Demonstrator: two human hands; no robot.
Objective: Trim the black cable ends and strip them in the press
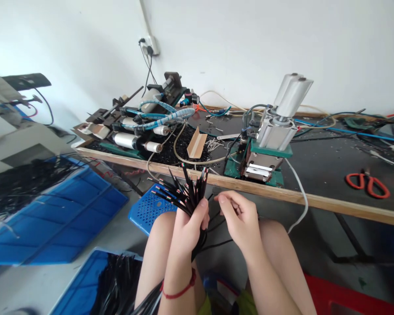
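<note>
My left hand (189, 225) is closed around a bundle of black cables (184, 190) whose stripped ends fan up and to the left. A red cord circles that wrist. My right hand (238, 214) sits just to the right of it, fingers curled in a pinch at one thin black cable (216, 245) that trails down between my knees. Both hands hover over my lap, in front of the wooden edge of the workbench (315, 200). A small green pneumatic press (269, 144) with a silver cylinder stands on the bench directly beyond my hands.
Orange-handled scissors (367, 183) lie on the bench at right. A second machine with silver cylinders and blue hoses (144, 124) stands at left. Blue bins (59, 214) hold more black cables at lower left. A blue perforated stool (147, 209) is beside my knee.
</note>
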